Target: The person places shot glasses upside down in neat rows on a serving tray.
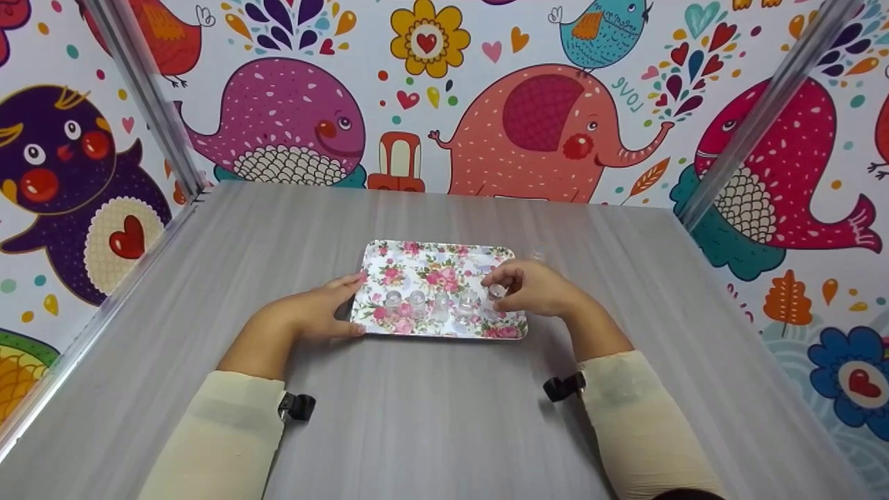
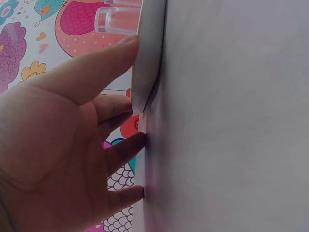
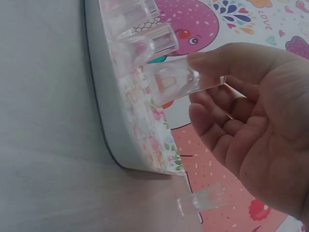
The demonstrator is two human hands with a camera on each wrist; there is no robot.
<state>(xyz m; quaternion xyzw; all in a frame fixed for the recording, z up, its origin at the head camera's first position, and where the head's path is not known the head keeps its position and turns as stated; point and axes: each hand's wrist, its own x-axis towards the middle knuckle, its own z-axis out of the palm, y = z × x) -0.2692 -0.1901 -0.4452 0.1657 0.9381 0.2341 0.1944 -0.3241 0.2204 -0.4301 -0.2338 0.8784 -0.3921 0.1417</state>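
Observation:
A white floral tray (image 1: pixel 430 253) lies on the table, with a row of small clear shot glasses (image 1: pixel 417 300) along its near half. At the row's right end my right hand (image 1: pixel 538 288) pinches one clear shot glass (image 3: pixel 174 82) near its upper end between thumb and fingers. The glass stands upright over the tray, its base close to the floral surface. My left hand (image 1: pixel 316 309) rests against the tray's left side, fingers spread. Its thumb (image 2: pixel 113 58) touches the rim, and its lower fingertips meet the table.
Another small clear glass (image 3: pixel 200 200) stands on the table beyond the tray's right end, behind my right hand. The grey wood-grain table (image 1: pixel 424 417) is bounded by walls printed with cartoon animals (image 1: pixel 535 139). Metal posts (image 1: pixel 149 97) rise at the back corners.

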